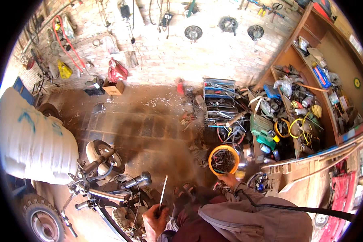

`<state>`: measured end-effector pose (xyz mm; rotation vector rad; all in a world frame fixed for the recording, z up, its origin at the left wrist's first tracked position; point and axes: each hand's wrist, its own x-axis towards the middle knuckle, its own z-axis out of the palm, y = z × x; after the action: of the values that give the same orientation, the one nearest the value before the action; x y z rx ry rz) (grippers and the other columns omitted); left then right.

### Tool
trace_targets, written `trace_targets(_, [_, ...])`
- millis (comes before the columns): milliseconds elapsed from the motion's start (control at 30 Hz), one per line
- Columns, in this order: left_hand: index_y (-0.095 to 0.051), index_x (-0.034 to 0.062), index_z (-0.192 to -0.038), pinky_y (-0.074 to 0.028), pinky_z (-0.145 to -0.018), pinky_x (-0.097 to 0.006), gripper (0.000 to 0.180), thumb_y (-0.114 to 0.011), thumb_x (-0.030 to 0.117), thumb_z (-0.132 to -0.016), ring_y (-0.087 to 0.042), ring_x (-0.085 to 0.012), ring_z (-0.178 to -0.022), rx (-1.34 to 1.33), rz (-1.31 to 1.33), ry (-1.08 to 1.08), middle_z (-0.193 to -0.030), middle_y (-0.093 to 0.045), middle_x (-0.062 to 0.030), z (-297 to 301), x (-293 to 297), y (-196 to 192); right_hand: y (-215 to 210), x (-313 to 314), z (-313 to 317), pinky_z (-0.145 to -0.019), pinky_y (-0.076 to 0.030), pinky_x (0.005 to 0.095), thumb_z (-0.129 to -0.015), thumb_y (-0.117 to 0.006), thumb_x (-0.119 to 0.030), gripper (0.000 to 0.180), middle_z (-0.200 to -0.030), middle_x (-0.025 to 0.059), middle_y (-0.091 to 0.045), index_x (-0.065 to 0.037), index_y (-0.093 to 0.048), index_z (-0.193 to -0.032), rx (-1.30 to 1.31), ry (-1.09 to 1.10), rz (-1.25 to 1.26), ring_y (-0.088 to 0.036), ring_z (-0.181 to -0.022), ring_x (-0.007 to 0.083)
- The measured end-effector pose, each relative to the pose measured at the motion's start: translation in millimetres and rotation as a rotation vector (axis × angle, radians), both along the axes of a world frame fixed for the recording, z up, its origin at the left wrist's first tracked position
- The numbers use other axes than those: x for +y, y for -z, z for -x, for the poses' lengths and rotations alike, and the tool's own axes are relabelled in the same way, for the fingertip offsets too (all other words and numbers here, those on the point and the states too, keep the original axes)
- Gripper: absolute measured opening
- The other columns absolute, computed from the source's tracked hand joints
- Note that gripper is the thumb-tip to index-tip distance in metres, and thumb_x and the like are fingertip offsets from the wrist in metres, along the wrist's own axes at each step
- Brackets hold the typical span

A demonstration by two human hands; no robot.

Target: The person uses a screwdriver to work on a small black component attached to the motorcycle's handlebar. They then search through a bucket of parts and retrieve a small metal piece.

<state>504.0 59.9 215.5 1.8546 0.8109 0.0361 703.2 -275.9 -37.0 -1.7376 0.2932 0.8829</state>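
Note:
My left hand (155, 222) is closed around the dark handle of what looks like a screwdriver (163, 189), its long metal shaft pointing up and away from me. To the right, my right hand (228, 180) is at the near rim of a round yellow bucket (211, 155); its fingers seem to grip that rim. Inside the bucket lie many small dark metal parts (223, 160), too small to name. Just left of my left hand stands a partly stripped motorcycle (127, 195) with its handlebars, cables and engine exposed.
An open tool box (219, 103) with tools in its trays stands beyond the bucket. Wooden shelving (286, 92) full of parts fills the right side. A large white tank (40, 139) and a wheel (43, 220) are at left. A cardboard box (113, 88) sits by the wall.

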Motion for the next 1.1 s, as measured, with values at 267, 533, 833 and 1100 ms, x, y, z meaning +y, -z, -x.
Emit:
trace_targets(267, [-0.069,-0.0048,-0.097,-0.051,-0.067,-0.028,0.016,-0.071,0.007,-0.086,-0.064,-0.0129,-0.071,0.032,0.052,0.049,-0.079,-0.07,-0.0108,-26,22,-8,-17,3,24,-0.054,-0.049,0.0335,-0.089,-0.069,-0.031,0.031,-0.068,0.0074,-0.066,0.0,-0.068,-0.083,-0.062,-0.003,0.127,-0.064,-0.061,0.0159])
trace_targets(533, [-0.07,-0.003,-0.097,-0.047,-0.056,-0.025,0.014,-0.071,0.006,-0.086,-0.06,-0.008,-0.063,0.053,0.011,0.167,-0.072,-0.069,-0.0075,-37,33,33,-30,9,36,-0.055,-0.051,0.0354,-0.089,-0.068,-0.029,0.029,-0.073,0.0092,-0.066,-0.001,-0.066,-0.088,0.046,0.094,0.122,-0.063,-0.064,0.0187])
trace_targets(833, [-0.069,-0.0031,-0.101,-0.048,-0.065,-0.025,0.018,-0.07,0.009,-0.087,-0.06,-0.0098,-0.067,0.186,0.11,0.177,-0.077,-0.068,-0.0063,-99,3,64,25,-41,30,-0.051,-0.05,0.0344,-0.085,-0.074,-0.031,0.035,-0.071,0.0098,-0.066,0.002,-0.066,-0.09,0.006,0.167,0.017,-0.065,-0.06,0.018])
trace_targets(1100, [-0.069,-0.003,-0.098,-0.04,-0.049,-0.022,0.02,-0.069,0.015,-0.09,-0.054,-0.0067,-0.057,0.271,0.403,-0.106,-0.076,-0.065,-0.0037,-188,-49,114,36,-88,-24,-0.068,-0.053,0.0381,-0.084,-0.07,-0.037,0.037,-0.079,0.0133,-0.07,-0.001,-0.07,-0.089,0.039,0.206,0.16,-0.067,-0.072,0.0198])
